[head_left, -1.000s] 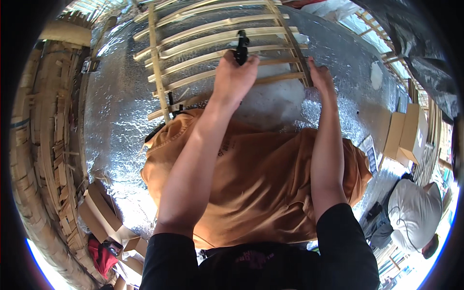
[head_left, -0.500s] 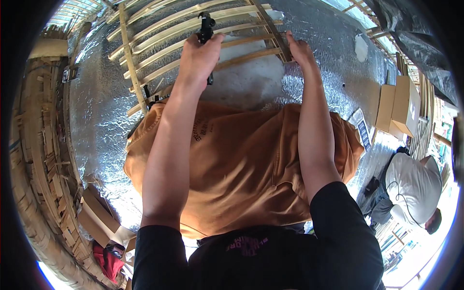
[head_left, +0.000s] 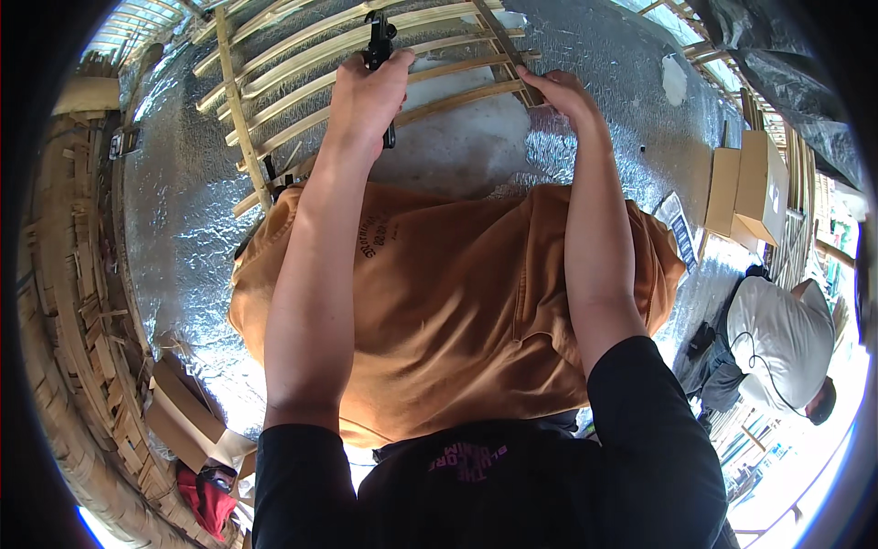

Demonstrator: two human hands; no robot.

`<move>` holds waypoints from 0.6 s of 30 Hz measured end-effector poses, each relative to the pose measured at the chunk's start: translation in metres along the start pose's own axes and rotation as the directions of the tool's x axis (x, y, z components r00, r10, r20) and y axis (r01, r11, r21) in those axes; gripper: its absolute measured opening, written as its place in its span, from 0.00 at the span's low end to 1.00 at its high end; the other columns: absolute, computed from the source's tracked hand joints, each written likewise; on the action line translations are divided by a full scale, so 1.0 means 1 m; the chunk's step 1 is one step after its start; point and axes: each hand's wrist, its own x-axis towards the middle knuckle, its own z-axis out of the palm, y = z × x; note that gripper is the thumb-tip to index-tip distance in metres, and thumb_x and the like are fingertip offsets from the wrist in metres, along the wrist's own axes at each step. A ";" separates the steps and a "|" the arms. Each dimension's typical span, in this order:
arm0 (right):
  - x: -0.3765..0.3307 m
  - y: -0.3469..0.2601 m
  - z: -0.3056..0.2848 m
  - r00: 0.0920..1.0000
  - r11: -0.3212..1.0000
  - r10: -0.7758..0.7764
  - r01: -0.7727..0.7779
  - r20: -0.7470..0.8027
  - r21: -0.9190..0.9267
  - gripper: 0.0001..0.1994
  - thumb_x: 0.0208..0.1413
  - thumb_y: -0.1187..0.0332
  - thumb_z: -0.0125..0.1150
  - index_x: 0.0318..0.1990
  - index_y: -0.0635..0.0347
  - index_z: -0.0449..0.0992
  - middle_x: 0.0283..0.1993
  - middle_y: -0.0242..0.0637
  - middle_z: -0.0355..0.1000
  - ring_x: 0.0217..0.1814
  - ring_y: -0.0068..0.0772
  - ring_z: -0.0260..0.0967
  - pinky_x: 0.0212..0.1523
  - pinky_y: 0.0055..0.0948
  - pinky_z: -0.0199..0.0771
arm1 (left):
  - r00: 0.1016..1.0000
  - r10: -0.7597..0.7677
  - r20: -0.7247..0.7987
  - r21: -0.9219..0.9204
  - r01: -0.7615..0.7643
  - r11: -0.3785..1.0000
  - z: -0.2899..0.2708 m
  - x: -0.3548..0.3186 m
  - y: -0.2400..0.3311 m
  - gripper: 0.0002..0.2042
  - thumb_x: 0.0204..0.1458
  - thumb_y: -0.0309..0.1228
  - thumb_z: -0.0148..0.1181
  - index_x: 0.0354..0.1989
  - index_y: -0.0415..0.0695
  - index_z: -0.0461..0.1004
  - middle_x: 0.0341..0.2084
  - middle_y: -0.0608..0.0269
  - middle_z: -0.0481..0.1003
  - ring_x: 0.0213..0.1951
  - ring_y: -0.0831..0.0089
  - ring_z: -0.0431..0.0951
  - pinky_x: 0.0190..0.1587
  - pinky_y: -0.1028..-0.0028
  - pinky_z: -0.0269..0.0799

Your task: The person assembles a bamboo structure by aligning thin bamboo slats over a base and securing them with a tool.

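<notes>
A rack of pale split-bamboo slats lies across the far part of the silver foil floor, joined by a crosspiece at each side. My left hand is closed round a black hand tool with a claw-like head; its exact kind is unclear. The tool is over the slats, with its lower end showing below my fist. At the rack's near right corner my right hand grips the dark crosspiece, with some fingers hidden. Brown cloth covers my lap and legs between my forearms.
Cardboard boxes stand at the right and lower left. Another person in a pale shirt bends over at the right. Split bamboo lines the left side. A red cloth item lies beside the lower-left box.
My right hand has come to the rack's corner and closed on it; before, its finger pointed up beside the crosspiece. The left hand still holds the black tool. The view has shifted slightly.
</notes>
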 end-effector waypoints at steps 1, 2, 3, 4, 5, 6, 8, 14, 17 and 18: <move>-0.001 -0.002 0.001 1.000 1.000 -0.001 0.001 0.022 0.018 0.38 0.48 0.33 0.62 0.43 0.66 0.80 0.38 0.44 0.78 0.43 0.34 0.73 0.47 0.34 0.70 | 0.999 0.020 -0.045 0.001 -0.020 1.000 0.000 0.001 -0.002 0.15 0.53 0.39 0.61 0.29 0.39 0.70 0.20 0.65 0.71 0.21 0.78 0.70 0.25 0.75 0.64; -0.001 -0.002 0.003 1.000 1.000 -0.007 0.007 0.019 0.014 0.38 0.48 0.33 0.62 0.43 0.66 0.80 0.38 0.44 0.78 0.43 0.34 0.73 0.47 0.34 0.70 | 0.995 0.041 -0.088 0.001 -0.041 0.999 0.001 0.001 -0.002 0.16 0.52 0.40 0.60 0.25 0.38 0.70 0.16 0.63 0.72 0.20 0.77 0.69 0.25 0.73 0.63; -0.002 -0.001 0.005 1.000 1.000 -0.009 0.009 -0.018 0.020 0.38 0.48 0.33 0.63 0.44 0.67 0.79 0.40 0.46 0.78 0.46 0.38 0.73 0.51 0.36 0.69 | 0.995 0.045 -0.091 -0.003 -0.046 0.999 0.001 0.001 -0.001 0.16 0.52 0.40 0.60 0.25 0.38 0.70 0.16 0.63 0.72 0.20 0.77 0.69 0.25 0.73 0.63; -0.001 -0.002 0.007 0.998 1.000 -0.010 0.012 -0.056 0.026 0.39 0.48 0.33 0.63 0.45 0.68 0.79 0.43 0.48 0.78 0.49 0.41 0.73 0.55 0.38 0.68 | 0.996 0.049 -0.069 -0.021 -0.051 0.998 0.002 0.001 -0.001 0.16 0.52 0.40 0.60 0.25 0.38 0.71 0.16 0.63 0.72 0.20 0.77 0.69 0.24 0.73 0.63; -0.001 -0.002 0.010 0.998 1.000 -0.016 0.018 -0.055 0.023 0.39 0.48 0.33 0.63 0.45 0.68 0.79 0.43 0.48 0.78 0.49 0.41 0.73 0.55 0.38 0.68 | 0.997 0.052 -0.049 -0.036 -0.054 0.998 0.001 0.000 -0.001 0.15 0.51 0.39 0.60 0.25 0.37 0.71 0.16 0.63 0.72 0.19 0.77 0.69 0.24 0.72 0.63; 0.000 -0.003 0.013 0.997 0.998 0.001 0.004 -0.079 0.065 0.39 0.48 0.33 0.63 0.46 0.69 0.79 0.44 0.50 0.77 0.51 0.43 0.73 0.56 0.39 0.67 | 0.997 0.048 -0.054 -0.049 -0.050 0.998 0.001 0.001 -0.001 0.15 0.51 0.39 0.59 0.26 0.36 0.71 0.15 0.64 0.71 0.20 0.77 0.68 0.23 0.72 0.62; 0.000 -0.005 0.014 0.995 0.995 0.017 -0.006 -0.100 0.103 0.40 0.49 0.33 0.62 0.47 0.69 0.79 0.46 0.51 0.77 0.54 0.46 0.72 0.58 0.40 0.66 | 0.997 0.050 -0.063 -0.053 -0.053 0.997 0.001 0.000 0.001 0.15 0.51 0.39 0.59 0.27 0.36 0.71 0.16 0.64 0.71 0.20 0.77 0.67 0.24 0.72 0.62; -0.016 -0.014 0.005 0.997 0.984 0.054 -0.063 0.058 0.166 0.33 0.51 0.35 0.62 0.43 0.62 0.81 0.38 0.37 0.78 0.40 0.29 0.73 0.43 0.31 0.71 | 0.998 0.044 -0.055 -0.053 -0.047 0.997 -0.004 0.003 0.001 0.14 0.53 0.38 0.60 0.31 0.37 0.72 0.19 0.66 0.70 0.22 0.78 0.68 0.25 0.74 0.64; -0.025 -0.019 0.003 0.995 0.973 0.076 -0.087 0.059 0.212 0.29 0.52 0.36 0.62 0.39 0.58 0.81 0.34 0.30 0.77 0.33 0.21 0.70 0.35 0.24 0.68 | 0.997 0.046 -0.066 -0.036 -0.049 0.998 -0.002 0.003 0.001 0.12 0.55 0.37 0.61 0.32 0.39 0.71 0.21 0.68 0.68 0.22 0.79 0.69 0.24 0.76 0.65; -0.026 -0.018 0.003 0.995 0.966 0.077 -0.091 0.065 0.242 0.29 0.53 0.37 0.62 0.41 0.58 0.80 0.33 0.30 0.77 0.33 0.20 0.71 0.34 0.23 0.68 | 0.995 0.059 -0.085 -0.032 -0.062 0.998 -0.002 0.004 0.001 0.12 0.55 0.37 0.61 0.32 0.39 0.71 0.21 0.68 0.68 0.22 0.79 0.69 0.24 0.76 0.64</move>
